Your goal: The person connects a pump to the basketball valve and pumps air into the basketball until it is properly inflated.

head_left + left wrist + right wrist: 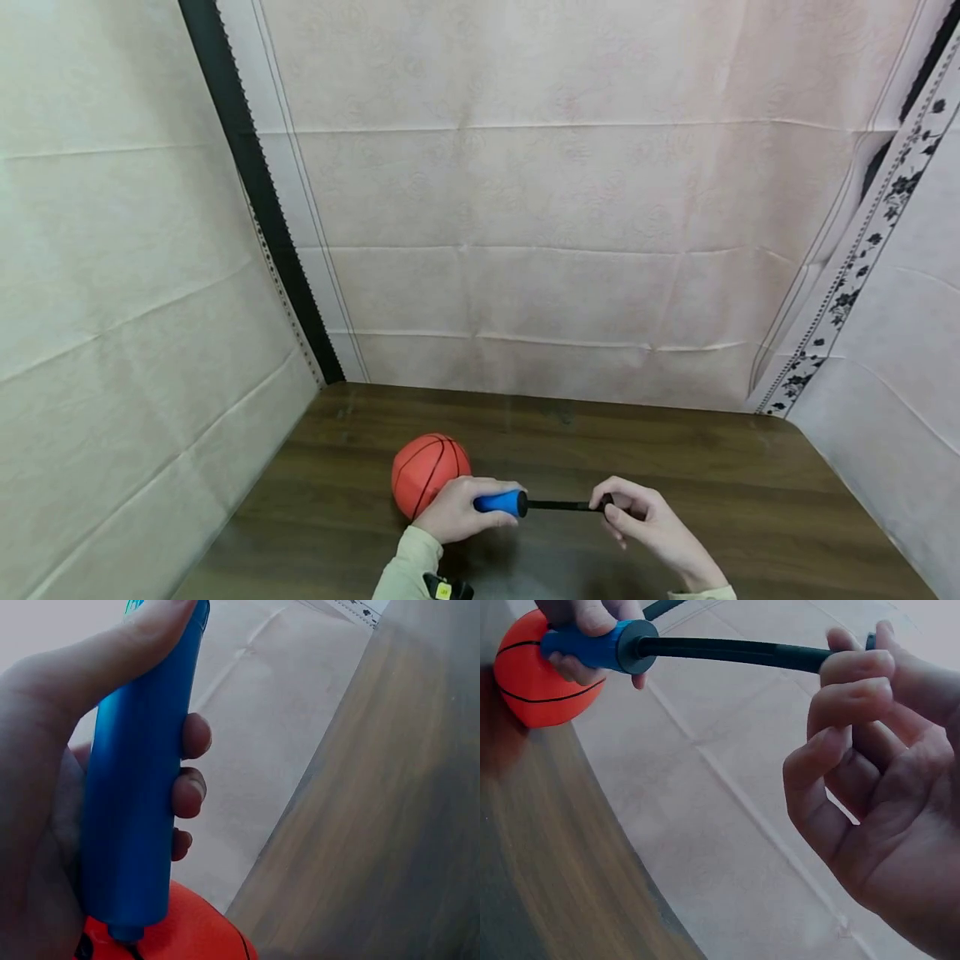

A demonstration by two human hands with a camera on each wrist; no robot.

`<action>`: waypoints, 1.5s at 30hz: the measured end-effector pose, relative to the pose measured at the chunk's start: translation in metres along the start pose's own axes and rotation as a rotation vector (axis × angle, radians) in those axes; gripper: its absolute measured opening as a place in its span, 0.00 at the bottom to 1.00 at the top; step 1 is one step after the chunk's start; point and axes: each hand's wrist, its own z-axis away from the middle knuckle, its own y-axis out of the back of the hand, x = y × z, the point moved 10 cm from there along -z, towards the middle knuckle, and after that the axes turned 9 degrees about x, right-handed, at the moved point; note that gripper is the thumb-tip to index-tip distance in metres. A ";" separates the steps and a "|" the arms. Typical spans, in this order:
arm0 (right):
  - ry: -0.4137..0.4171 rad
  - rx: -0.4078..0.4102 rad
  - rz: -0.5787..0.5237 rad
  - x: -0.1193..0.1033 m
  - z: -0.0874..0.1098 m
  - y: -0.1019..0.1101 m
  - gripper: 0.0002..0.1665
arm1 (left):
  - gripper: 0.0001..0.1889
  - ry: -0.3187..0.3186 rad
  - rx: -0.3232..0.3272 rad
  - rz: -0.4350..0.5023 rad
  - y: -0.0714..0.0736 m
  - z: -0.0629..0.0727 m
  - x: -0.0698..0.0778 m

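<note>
My left hand (452, 510) grips the blue barrel (133, 806) of a small hand pump, thumb along one side and fingertips coming round the other. From the barrel's black cap a black rod (735, 652) extends far out. At the rod's outer end, the thumb and fingers of my right hand (647, 523) pinch the black end piece, mostly hidden by the fingers. An orange-red toy basketball (423, 467) with black lines sits just behind the left hand, which overlaps it in the head view. The left wrist view shows the barrel's narrow nozzle end overlapping the ball.
Both hands are over a dark wooden table (360, 433). Pale cloth curtains (525, 192) enclose it at the back and both sides. A black strip (255, 167) runs down the left corner, and a floral border (855, 283) down the right.
</note>
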 end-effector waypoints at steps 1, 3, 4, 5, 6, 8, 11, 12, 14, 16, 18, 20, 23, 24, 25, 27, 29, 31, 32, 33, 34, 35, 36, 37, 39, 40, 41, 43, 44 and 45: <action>0.006 0.002 -0.003 -0.001 -0.001 0.000 0.16 | 0.22 0.007 -0.003 0.008 -0.001 0.000 0.000; 0.009 0.015 -0.012 -0.002 -0.002 0.000 0.15 | 0.22 0.021 -0.005 0.025 -0.003 0.000 -0.001; 0.001 0.024 -0.018 -0.002 -0.003 0.001 0.15 | 0.22 0.032 -0.008 0.035 -0.004 -0.001 -0.002; -0.006 0.036 -0.022 -0.002 -0.004 0.001 0.14 | 0.22 0.046 -0.011 0.046 -0.005 -0.001 -0.003; -0.021 0.052 -0.024 -0.001 -0.004 0.002 0.13 | 0.22 0.059 -0.014 0.057 -0.005 -0.001 -0.004; -0.043 0.077 -0.029 0.000 -0.005 0.002 0.11 | 0.21 0.082 -0.018 0.069 -0.006 -0.002 -0.007; -0.066 0.102 -0.034 0.002 -0.006 0.002 0.10 | 0.21 0.109 -0.023 0.078 -0.007 -0.003 -0.009; -0.068 0.107 -0.036 0.004 -0.007 0.001 0.09 | 0.21 0.113 -0.021 0.075 -0.007 -0.003 -0.009; -0.080 0.108 -0.048 0.008 -0.007 -0.001 0.09 | 0.20 0.117 -0.018 0.064 -0.008 -0.003 -0.009; -0.102 0.100 -0.066 0.017 -0.008 -0.005 0.08 | 0.21 0.114 -0.016 0.043 -0.009 -0.003 -0.008; -0.121 0.082 -0.088 0.026 -0.010 -0.012 0.08 | 0.21 0.103 -0.015 0.018 -0.011 -0.004 -0.007; -0.133 0.058 -0.109 0.036 -0.012 -0.021 0.08 | 0.22 0.090 -0.017 -0.002 -0.014 -0.004 -0.004; -0.146 0.034 -0.108 0.047 -0.016 -0.035 0.09 | 0.22 0.062 -0.015 -0.025 -0.017 -0.005 0.000; -0.149 0.026 -0.098 0.050 -0.017 -0.039 0.10 | 0.22 0.047 -0.013 -0.037 -0.017 -0.005 0.001; -0.155 0.020 -0.084 0.053 -0.018 -0.042 0.11 | 0.22 0.032 -0.012 -0.050 -0.017 -0.005 0.002; -0.171 0.003 -0.056 0.057 -0.019 -0.047 0.12 | 0.22 -0.010 -0.007 -0.083 -0.018 -0.006 0.005; -0.192 -0.020 -0.032 0.059 -0.017 -0.048 0.12 | 0.22 -0.051 -0.013 -0.105 -0.018 -0.006 0.009; -0.224 -0.048 -0.001 0.060 -0.013 -0.047 0.11 | 0.23 -0.083 -0.027 -0.105 -0.019 -0.005 0.012; -0.241 -0.069 0.010 0.060 -0.011 -0.046 0.11 | 0.22 -0.096 -0.035 -0.100 -0.020 -0.005 0.013; -0.253 -0.094 0.022 0.060 -0.009 -0.046 0.11 | 0.23 -0.111 -0.044 -0.094 -0.020 -0.005 0.015; -0.262 -0.115 0.035 0.058 -0.007 -0.044 0.12 | 0.22 -0.121 -0.050 -0.089 -0.020 -0.004 0.016; -0.264 -0.137 0.042 0.056 -0.005 -0.043 0.12 | 0.22 -0.139 -0.050 -0.091 -0.019 -0.004 0.018; -0.244 -0.159 0.057 0.052 -0.004 -0.042 0.12 | 0.22 -0.150 -0.045 -0.097 -0.018 -0.004 0.019; -0.225 -0.177 0.064 0.047 -0.003 -0.039 0.12 | 0.22 -0.154 -0.039 -0.097 -0.016 -0.004 0.019; -0.176 -0.196 0.078 0.036 0.000 -0.032 0.14 | 0.22 -0.160 -0.018 -0.109 -0.011 -0.003 0.019; -0.160 -0.188 0.084 0.031 0.002 -0.027 0.14 | 0.22 -0.153 -0.010 -0.112 -0.009 -0.003 0.018; -0.126 -0.178 0.094 0.025 0.003 -0.022 0.15 | 0.22 -0.143 0.000 -0.112 -0.007 -0.003 0.017; -0.060 -0.147 0.112 0.015 0.006 -0.011 0.18 | 0.22 -0.114 0.022 -0.114 -0.002 -0.002 0.014; -0.033 -0.130 0.116 0.010 0.008 -0.005 0.19 | 0.23 -0.101 0.031 -0.120 0.000 -0.002 0.013; -0.013 -0.112 0.120 0.007 0.008 -0.001 0.19 | 0.23 -0.088 0.036 -0.119 0.002 -0.001 0.011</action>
